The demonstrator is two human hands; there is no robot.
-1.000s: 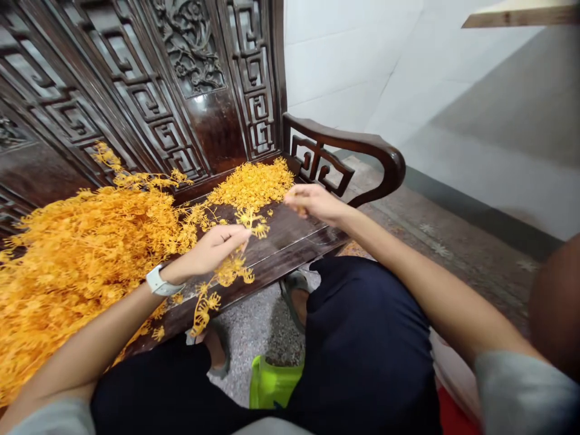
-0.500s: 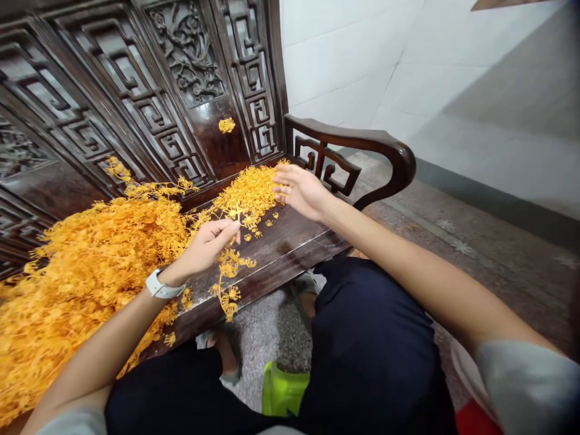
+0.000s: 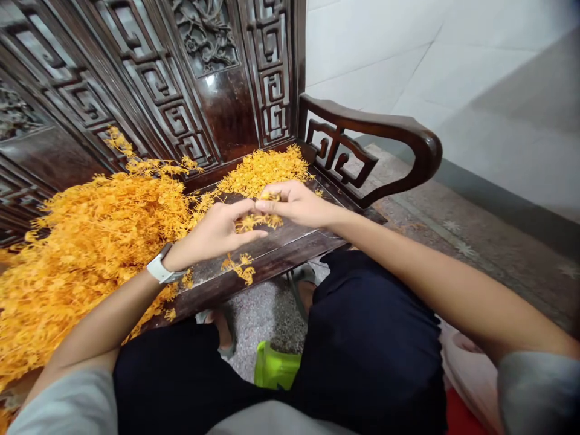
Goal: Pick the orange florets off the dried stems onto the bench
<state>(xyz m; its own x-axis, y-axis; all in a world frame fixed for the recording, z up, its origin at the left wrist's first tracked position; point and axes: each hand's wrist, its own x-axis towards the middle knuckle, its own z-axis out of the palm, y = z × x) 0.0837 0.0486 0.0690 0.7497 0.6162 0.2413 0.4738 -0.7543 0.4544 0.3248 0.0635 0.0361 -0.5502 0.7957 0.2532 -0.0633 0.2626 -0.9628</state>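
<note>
My left hand and my right hand meet over the dark wooden bench seat, both pinching one orange plastic sprig. A loose end of the sprig hangs below my left hand near the seat's front edge. A big heap of orange sprigs lies to the left of my left hand. A smaller pile of small orange pieces lies just behind my hands, by the backrest. A white watch is on my left wrist.
The bench has a carved dark backrest and a curved armrest on the right. A green plastic stool shows between my knees on the speckled floor. White tiled wall stands at the right.
My right hand came back from the small pile toward my left hand and now pinches the sprig with it. The small orange piece seen in the air before the backrest is gone.
</note>
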